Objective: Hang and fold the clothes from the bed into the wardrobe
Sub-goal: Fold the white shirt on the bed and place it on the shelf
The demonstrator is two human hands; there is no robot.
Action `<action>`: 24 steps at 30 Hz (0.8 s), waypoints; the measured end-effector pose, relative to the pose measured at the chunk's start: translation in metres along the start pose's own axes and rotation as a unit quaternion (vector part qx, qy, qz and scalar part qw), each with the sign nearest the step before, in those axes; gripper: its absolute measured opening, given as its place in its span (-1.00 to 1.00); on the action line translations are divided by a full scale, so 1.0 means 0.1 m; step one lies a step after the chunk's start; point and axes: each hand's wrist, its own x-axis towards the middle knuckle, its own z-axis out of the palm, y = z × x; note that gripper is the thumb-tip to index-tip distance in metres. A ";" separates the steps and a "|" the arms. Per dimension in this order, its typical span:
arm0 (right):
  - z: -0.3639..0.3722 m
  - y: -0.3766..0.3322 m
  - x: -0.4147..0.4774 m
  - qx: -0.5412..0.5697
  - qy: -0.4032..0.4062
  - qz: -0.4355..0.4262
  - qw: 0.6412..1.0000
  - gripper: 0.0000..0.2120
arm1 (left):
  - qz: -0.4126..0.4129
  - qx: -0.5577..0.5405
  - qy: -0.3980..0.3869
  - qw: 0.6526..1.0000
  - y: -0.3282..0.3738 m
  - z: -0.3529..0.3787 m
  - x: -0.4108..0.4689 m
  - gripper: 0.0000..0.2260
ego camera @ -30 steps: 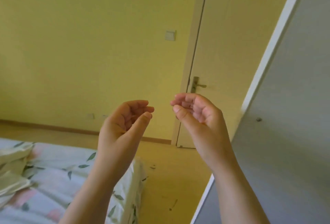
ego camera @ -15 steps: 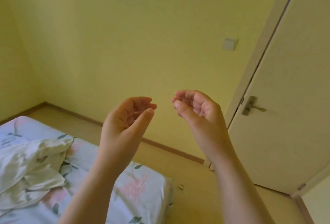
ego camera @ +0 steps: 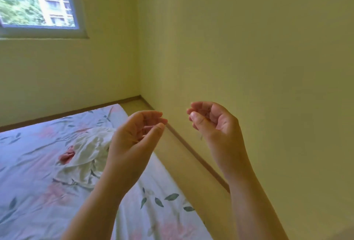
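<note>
A crumpled white garment (ego camera: 86, 153) with a small red patch lies on the bed (ego camera: 38, 192), which has a pale floral sheet. My left hand (ego camera: 136, 140) is raised in front of me, above the bed's right edge, fingers loosely curled and holding nothing. My right hand (ego camera: 214, 125) is raised beside it, over the strip of floor, fingers also loosely curled and empty. The two hands are apart, palms facing each other. The wardrobe is out of view.
A yellow wall (ego camera: 258, 58) stands close on the right, with a narrow strip of wooden floor (ego camera: 191, 172) between it and the bed. A window (ego camera: 38, 0) is at the top left, above the far wall.
The view has swung left: the door and wardrobe panel have left the frame, the bed, the garment and the window have come in. Both hands keep the same raised, loosely curled pose.
</note>
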 end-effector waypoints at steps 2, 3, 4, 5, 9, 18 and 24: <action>-0.19 0.16 0.30 0.011 -0.036 0.012 0.999 -0.87 | -0.010 0.018 0.041 0.999 -0.07 0.25 0.13 -0.84; -0.30 0.23 0.44 0.013 -0.054 0.016 0.998 -0.87 | -0.015 0.026 0.056 0.998 -0.09 0.40 0.20 -0.83; -0.42 0.28 0.59 0.013 -0.069 0.017 0.997 -0.87 | -0.018 0.034 0.068 0.997 -0.10 0.54 0.26 -0.83; -0.53 0.33 0.73 0.014 -0.083 0.015 0.996 -0.87 | -0.018 0.043 0.078 0.996 -0.12 0.69 0.32 -0.83; -0.92 0.47 1.18 0.020 -0.120 0.006 0.993 -0.87 | -0.013 0.067 0.113 0.991 -0.17 1.21 0.49 -0.83; -1.52 0.60 1.16 0.026 -0.140 0.013 0.990 -0.86 | -0.016 0.084 0.134 0.987 -0.14 1.72 0.34 -0.83; -1.92 0.65 1.16 -0.007 -0.155 0.037 0.987 -0.88 | -0.030 0.079 0.118 0.989 -0.21 2.04 0.22 -0.83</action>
